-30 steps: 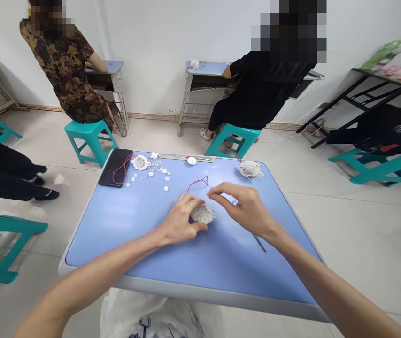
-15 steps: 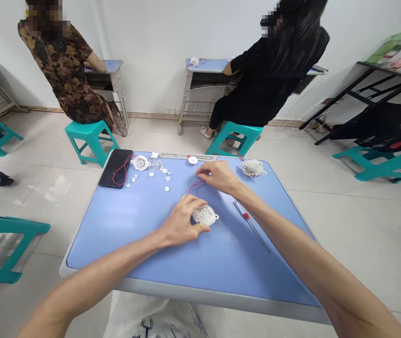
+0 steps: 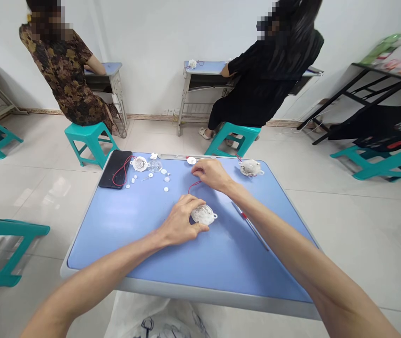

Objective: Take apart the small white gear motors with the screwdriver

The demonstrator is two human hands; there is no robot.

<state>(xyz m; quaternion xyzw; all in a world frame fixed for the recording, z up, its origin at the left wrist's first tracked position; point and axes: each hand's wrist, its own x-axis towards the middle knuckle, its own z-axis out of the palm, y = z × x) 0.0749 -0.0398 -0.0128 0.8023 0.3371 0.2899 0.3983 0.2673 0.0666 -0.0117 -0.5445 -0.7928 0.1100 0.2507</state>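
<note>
My left hand (image 3: 182,219) lies on the blue desktop, its thumb and fingers closed around the edge of a round white plastic case (image 3: 204,215) with a small loop on its right side. A red cord (image 3: 194,184) runs from beside the left fingers up to my right hand (image 3: 212,174). The right fingers are pinched together over the cord; its far part is hidden under the hand. Just beyond the right fingertips sits a small white disc-shaped part (image 3: 191,160). A thin screwdriver (image 3: 251,227) with a red band lies beside my right forearm.
On the desk (image 3: 116,253), a black phone (image 3: 111,176) lies at the back left, near another white case (image 3: 139,164) with red cord and several small white parts (image 3: 166,179). Another white case (image 3: 250,168) rests back right. Two people sit ahead on green stools (image 3: 93,136).
My right hand has shifted very slightly left, with the fingers still pinched. The left hand keeps its hold on the white case. The whole view has moved a little.
</note>
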